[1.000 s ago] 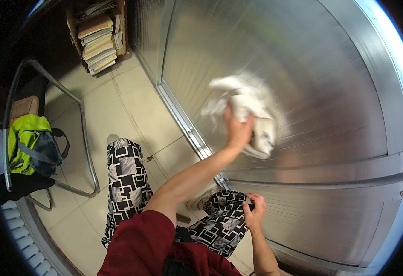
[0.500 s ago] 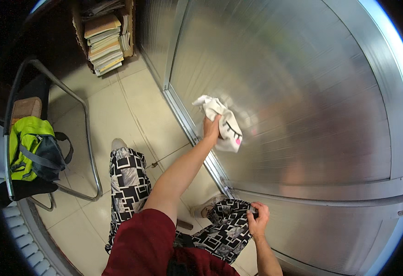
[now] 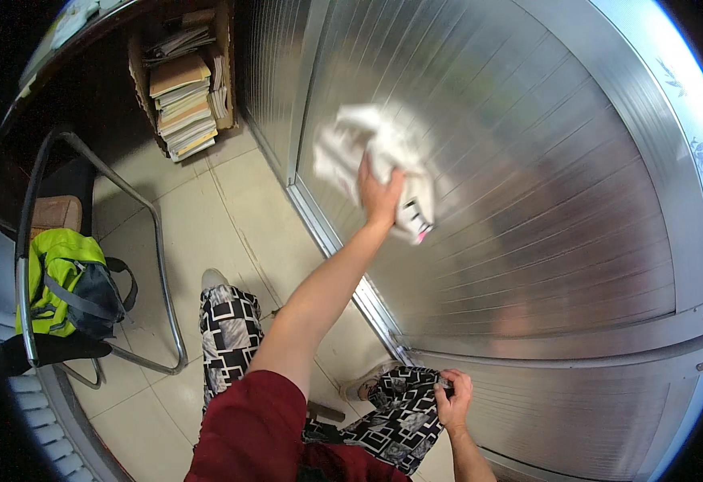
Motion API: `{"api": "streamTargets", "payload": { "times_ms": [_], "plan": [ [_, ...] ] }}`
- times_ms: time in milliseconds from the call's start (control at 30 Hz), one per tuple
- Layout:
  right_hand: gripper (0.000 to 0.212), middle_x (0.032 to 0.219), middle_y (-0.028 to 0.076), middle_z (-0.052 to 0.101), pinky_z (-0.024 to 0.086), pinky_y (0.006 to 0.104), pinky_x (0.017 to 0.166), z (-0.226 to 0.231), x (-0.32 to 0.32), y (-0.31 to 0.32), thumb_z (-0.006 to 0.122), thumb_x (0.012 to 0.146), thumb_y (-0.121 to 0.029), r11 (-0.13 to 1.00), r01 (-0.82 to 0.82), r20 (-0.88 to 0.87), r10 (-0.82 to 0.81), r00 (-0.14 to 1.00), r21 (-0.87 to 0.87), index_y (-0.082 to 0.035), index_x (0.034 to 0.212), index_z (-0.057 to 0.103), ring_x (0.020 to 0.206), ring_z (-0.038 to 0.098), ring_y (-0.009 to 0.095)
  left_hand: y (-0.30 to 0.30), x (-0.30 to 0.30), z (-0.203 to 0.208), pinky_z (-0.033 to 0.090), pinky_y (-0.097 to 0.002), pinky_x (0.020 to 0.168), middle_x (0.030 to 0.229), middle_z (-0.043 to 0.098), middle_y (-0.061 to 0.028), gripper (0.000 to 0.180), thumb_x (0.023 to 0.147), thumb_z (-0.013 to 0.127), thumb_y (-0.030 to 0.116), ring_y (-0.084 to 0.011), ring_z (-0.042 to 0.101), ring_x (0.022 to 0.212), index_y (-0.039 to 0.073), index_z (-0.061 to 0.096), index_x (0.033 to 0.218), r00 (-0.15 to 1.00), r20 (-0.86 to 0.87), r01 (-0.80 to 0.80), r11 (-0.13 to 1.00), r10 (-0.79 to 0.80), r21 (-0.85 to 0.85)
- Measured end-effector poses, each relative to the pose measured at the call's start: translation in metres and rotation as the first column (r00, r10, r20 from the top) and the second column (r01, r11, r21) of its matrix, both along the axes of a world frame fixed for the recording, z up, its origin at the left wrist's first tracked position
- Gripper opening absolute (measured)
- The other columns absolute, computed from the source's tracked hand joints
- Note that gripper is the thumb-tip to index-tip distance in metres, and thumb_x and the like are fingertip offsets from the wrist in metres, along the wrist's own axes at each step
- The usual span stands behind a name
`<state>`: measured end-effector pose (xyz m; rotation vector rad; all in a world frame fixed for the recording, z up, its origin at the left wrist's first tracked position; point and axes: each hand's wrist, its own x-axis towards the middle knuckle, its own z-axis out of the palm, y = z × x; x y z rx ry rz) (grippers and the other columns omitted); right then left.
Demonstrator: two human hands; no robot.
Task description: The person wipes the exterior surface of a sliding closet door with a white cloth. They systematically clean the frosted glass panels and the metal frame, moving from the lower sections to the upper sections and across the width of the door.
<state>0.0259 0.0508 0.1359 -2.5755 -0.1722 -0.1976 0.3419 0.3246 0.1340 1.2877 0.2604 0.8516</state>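
Note:
My left hand (image 3: 379, 193) presses a white cloth (image 3: 415, 189) with a black-and-pink printed pattern against a ribbed, translucent panel (image 3: 520, 177) in a metal frame. The fingers are bent into the fabric, and the cloth is spread out and smeared by motion. Low on the right, my right hand (image 3: 454, 399) rests at my bent knee. Its fingers curl over the black-and-white patterned trousers (image 3: 403, 418), with the thumb against the fabric.
A metal-framed chair (image 3: 163, 273) stands on the left, bearing a lime-green and grey bag (image 3: 70, 281). Behind it, an open box (image 3: 229, 80) holds stacked papers (image 3: 183, 108). A metal track (image 3: 339, 257) runs along the panel's base beside the tiled floor (image 3: 199, 209).
My left hand has moved up and slightly right across the panel, and the cloth has spread wider. The right hand stays at the knee. The view has shifted slightly.

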Motion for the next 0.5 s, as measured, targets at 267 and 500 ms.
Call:
{"api": "streamTargets", "payload": {
  "times_ms": [267,500],
  "plan": [
    [0.024,0.097,0.013,0.06,0.039,0.039,0.084,-0.006,0.008,-0.001,0.064,0.068,-0.012,0.996,-0.042,-0.018,0.044,0.999,0.073,-0.004,0.09,0.061,0.092,0.053,0.031,-0.003,-0.016,-0.02,0.036,-0.0372,0.096,0.126,0.047,-0.0171,0.05,0.08,0.058,0.023,-0.0306,0.045,0.116,0.001,0.047,0.123,0.974,-0.062,0.202,0.961,-0.217,-0.191],
    [0.025,0.097,0.014,0.059,0.038,0.0399,0.084,-0.004,0.009,-0.009,0.063,0.067,-0.014,0.998,-0.043,-0.036,0.044,0.998,0.044,-0.005,0.09,0.061,0.092,0.052,0.032,0.03,0.031,0.105,0.03,-0.0419,0.1,0.132,0.04,-0.0213,0.06,0.074,0.06,0.028,-0.0381,0.039,0.119,0.004,0.044,0.127,0.962,0.264,-0.15,0.943,0.07,0.297]
  ]
}}
